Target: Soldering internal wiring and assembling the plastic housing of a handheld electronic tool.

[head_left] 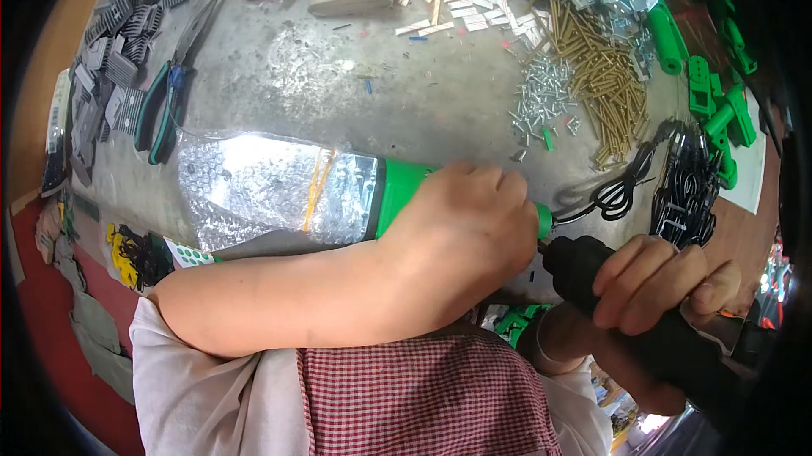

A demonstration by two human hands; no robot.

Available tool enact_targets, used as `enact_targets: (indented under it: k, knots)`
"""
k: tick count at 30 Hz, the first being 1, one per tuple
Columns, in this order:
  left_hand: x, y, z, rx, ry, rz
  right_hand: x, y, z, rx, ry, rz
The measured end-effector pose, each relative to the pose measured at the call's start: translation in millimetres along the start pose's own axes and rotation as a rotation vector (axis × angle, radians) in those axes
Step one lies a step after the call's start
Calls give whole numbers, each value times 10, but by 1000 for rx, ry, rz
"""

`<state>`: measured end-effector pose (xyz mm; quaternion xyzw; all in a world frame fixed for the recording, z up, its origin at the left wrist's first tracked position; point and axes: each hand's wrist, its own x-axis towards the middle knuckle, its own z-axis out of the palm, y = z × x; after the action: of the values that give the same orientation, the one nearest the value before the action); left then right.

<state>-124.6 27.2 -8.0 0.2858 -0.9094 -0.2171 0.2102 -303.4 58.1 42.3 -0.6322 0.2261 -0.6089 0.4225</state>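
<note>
1. The green tool [404,194] lies on the table [423,101] before the person, its long axis running from left to right with a slight drop toward the right.
2. The left hand [474,223] lies over the tool's right half, its fingers curled around the green body.
3. The right hand [651,282] is wrapped around a black driver [584,270], beyond the tool's right end and lower in view.
4. The driver's nose points up and left, its bit [543,247] just beside the green end, close below the left hand's fingers. Whether the bit touches the tool I cannot tell.
5. The left hand is the nearer one to the tool, being on it; the right hand is apart from it, with the driver between.
6. A black cable [611,202] leaves the tool's right end and is gathered in a coil.
7. Bubble wrap [245,181] encloses the tool's left part, cinched by a yellow band [318,185]; glare hides details inside.
8. Silver screws [545,96] and brass-coloured screws [596,75] lie in loose heaps, with no tray visible around them.
</note>
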Motion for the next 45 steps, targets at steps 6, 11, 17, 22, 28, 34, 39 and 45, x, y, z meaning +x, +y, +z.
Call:
enact_targets:
  k: [6, 11, 17, 22, 28, 34, 39, 45]
  knots:
    - [-91, 5, -38, 77, -110, -3, -86, 50, 106, -101, 289, -32]
    - [-803, -68, -363, 162, -35, 74, 216, -248, 258, -78, 176, -124]
    - [-923, -94, -120, 287, 22, 100, 556, 496, 638, 40, -54, -77]
    - [-971, -144, -80, 145, 79, 129, 523, 413, 825, 29, 81, 32]
    - [-935, -128, -48, 140, 152, 101, 497, 414, 710, -15, -20, 25]
    - [-811, -217, -17, 414, 195, 94, 237, -528, 264, -212, 326, -162]
    - [-787, -358, -198, 174, 136, 245, -190, -804, 313, 28, -136, 166]
    - [-817, -337, -40, 263, 222, 231, -72, -166, 711, 217, -371, 107]
